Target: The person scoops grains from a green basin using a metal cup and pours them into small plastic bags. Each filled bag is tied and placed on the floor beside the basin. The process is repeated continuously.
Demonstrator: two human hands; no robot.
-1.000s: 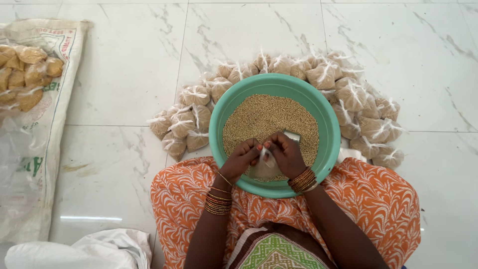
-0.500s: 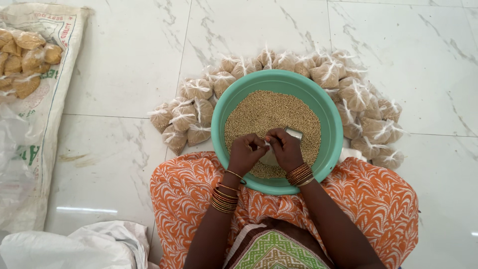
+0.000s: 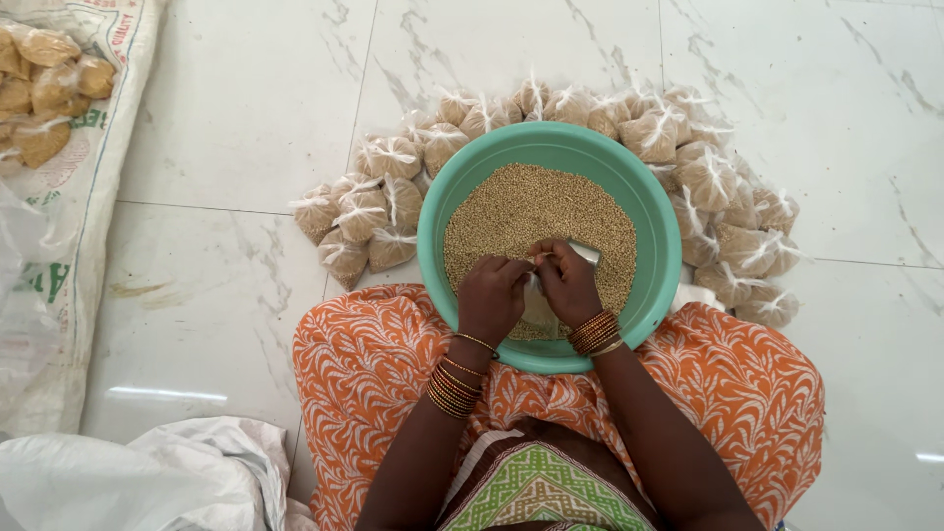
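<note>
I am pinching a small clear plastic bag (image 3: 539, 295) of tan grain between my 2 hands, its neck bunched at my fingertips. My left hand (image 3: 490, 295) and right hand (image 3: 568, 283) are both closing on it, thumbs nearly touching. The bag is sitting over the grain (image 3: 536, 211) inside the green bowl (image 3: 661, 236), which is resting against my orange skirt (image 3: 374, 364). Tied bags (image 3: 366, 211) are ringing the bowl's far side.

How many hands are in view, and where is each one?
2. The left hand and the right hand meet over the near side of the green basin of grain, fingertips together on a small clear bag that they largely hide. No other hands show.
</note>
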